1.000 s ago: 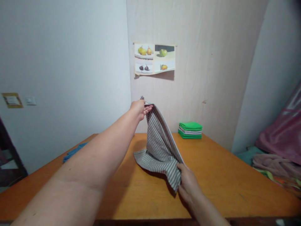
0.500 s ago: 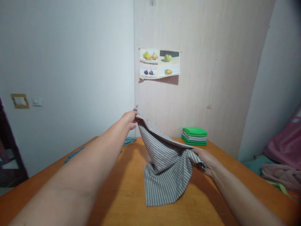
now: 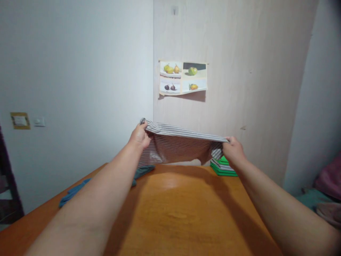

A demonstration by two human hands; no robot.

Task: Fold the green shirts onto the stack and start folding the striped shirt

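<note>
A grey-and-white striped cloth (image 3: 183, 144) is stretched in the air above the far part of the wooden table (image 3: 170, 209). My left hand (image 3: 140, 136) is closed on its upper left corner, where some fabric bunches above the thumb. At the other end my right hand (image 3: 234, 151) grips the upper right corner, a little lower than the left. Between the hands the top edge runs nearly straight, and the rest hangs away from me over the table's back. Whether it is a towel or a garment I cannot tell.
Behind my right hand, a stack of folded green and white cloths (image 3: 223, 170) sits at the table's back right. Blue cloth (image 3: 73, 193) lies at the left, partly hidden by my left arm. A sheet of fruit pictures (image 3: 183, 79) hangs on the wall. Pinkish fabric (image 3: 330, 179) is heaped at the far right.
My right hand has risen, bringing its corner up near the left hand's height. The cloth, drooping onto the table before, is now spread taut and lifted off it.
</note>
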